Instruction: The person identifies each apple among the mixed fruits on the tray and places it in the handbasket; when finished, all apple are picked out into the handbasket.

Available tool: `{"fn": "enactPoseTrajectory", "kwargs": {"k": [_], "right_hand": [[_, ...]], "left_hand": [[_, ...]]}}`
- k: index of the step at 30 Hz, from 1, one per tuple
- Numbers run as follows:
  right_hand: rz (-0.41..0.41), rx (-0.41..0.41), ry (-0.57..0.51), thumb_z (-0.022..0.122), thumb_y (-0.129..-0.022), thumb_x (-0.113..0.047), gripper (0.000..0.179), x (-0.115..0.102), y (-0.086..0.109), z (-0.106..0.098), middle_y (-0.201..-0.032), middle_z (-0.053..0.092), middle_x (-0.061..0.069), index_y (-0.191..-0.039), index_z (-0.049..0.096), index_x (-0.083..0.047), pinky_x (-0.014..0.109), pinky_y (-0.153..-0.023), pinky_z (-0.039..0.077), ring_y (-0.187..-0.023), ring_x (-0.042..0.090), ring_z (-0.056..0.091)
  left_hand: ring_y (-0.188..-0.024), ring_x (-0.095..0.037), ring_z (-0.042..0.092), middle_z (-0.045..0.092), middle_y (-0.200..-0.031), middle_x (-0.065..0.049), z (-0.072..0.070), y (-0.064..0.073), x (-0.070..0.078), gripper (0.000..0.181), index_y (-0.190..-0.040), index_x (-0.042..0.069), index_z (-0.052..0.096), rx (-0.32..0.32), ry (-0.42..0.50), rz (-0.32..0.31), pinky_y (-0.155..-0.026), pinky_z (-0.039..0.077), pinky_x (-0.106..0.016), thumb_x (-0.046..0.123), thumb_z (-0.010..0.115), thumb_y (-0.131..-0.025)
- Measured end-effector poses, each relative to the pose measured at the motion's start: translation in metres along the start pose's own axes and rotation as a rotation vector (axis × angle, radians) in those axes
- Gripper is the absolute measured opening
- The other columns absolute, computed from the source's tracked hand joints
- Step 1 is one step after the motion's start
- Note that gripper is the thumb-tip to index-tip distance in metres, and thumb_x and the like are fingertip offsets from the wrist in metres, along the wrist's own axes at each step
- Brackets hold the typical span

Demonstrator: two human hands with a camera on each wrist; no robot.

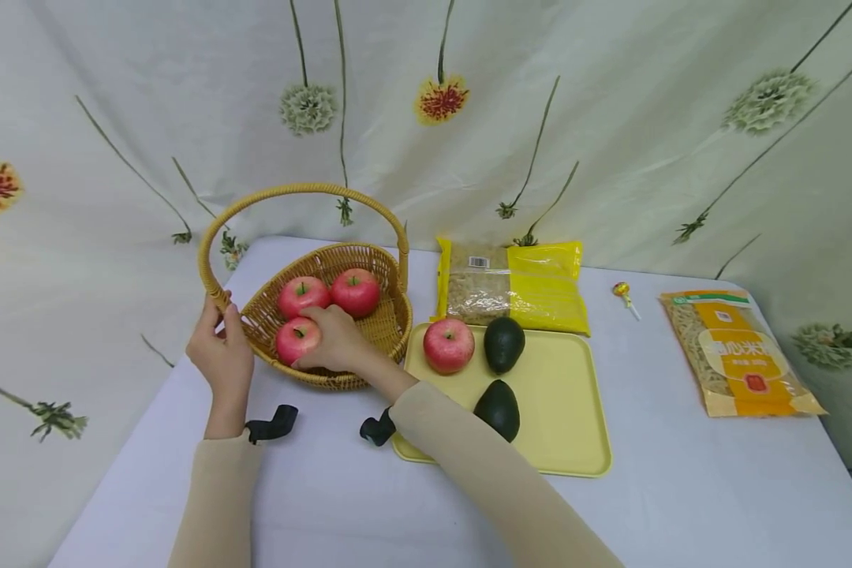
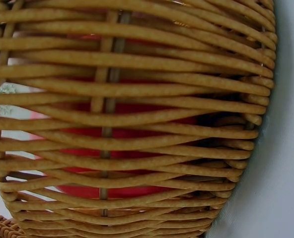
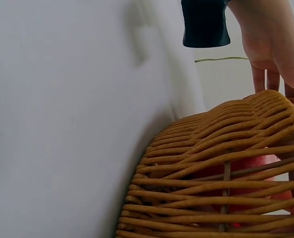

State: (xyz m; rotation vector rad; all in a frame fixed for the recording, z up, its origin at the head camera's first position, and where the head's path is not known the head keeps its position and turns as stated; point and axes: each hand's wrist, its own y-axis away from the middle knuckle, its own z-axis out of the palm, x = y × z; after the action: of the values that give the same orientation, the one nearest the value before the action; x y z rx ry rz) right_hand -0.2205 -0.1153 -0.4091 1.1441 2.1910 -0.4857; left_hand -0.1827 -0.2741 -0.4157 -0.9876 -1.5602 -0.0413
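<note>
A wicker basket (image 1: 382, 319) with a tall arched handle (image 1: 304, 189) holds three red apples. At the handle's lower left end, my left hand (image 1: 225, 355) grips it with thumb and fingers where it meets the rim. My right hand (image 1: 337, 339) reaches over the front rim, its fingers around the front apple (image 1: 297, 341). Behind that one lie a left apple (image 1: 304, 296) and a right apple (image 1: 356, 292). Red shows through the basket weave (image 2: 107, 134) in the left wrist view. The left hand (image 3: 273, 44) also appears beside the basket (image 3: 221, 183) in the right wrist view.
Right of the basket, a yellow tray (image 1: 557, 402) bears an apple (image 1: 449, 345) and two avocados (image 1: 504, 345). A yellow pasta bag (image 1: 511, 284) lies behind it. Farther right are a lollipop (image 1: 623, 296) and an orange bag (image 1: 741, 355). A flowered curtain (image 1: 539, 142) hangs behind.
</note>
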Motion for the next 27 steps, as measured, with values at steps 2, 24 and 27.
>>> {"fn": "enactPoseTrajectory", "kwargs": {"k": [2,24,27], "right_hand": [[-0.013,-0.005,0.015,0.085,-0.072,-0.035,0.077,0.0005,-0.0004,0.0003,-0.124,0.061,0.003,-0.139,0.053,-0.014,0.020,-0.088,0.043,-0.111,0.015,0.047],[0.019,-0.014,-0.054,0.079,-0.079,-0.042,0.076,0.0039,0.0014,-0.0022,-0.127,0.058,0.005,-0.145,0.047,-0.022,0.024,-0.088,0.045,-0.110,0.014,0.046],[0.014,-0.009,-0.039,0.079,-0.078,-0.043,0.076,0.0021,0.0036,-0.0061,-0.128,0.058,0.004,-0.144,0.047,-0.022,0.026,-0.091,0.045,-0.114,0.015,0.046]], "left_hand": [[-0.091,0.007,0.053,0.070,-0.114,-0.016,0.0007,0.0003,0.0002,0.031,-0.123,0.005,0.067,-0.004,0.005,0.002,-0.070,0.039,-0.007,0.015,0.050,-0.098],[-0.090,0.012,0.050,0.070,-0.114,-0.016,-0.0002,0.0010,-0.0006,0.031,-0.124,0.005,0.067,-0.010,0.022,0.001,-0.070,0.040,-0.007,0.014,0.051,-0.099],[-0.090,0.012,0.050,0.070,-0.113,-0.016,-0.0007,0.0006,-0.0008,0.031,-0.123,0.005,0.067,-0.011,0.017,0.002,-0.070,0.040,-0.007,0.014,0.050,-0.099]]}}
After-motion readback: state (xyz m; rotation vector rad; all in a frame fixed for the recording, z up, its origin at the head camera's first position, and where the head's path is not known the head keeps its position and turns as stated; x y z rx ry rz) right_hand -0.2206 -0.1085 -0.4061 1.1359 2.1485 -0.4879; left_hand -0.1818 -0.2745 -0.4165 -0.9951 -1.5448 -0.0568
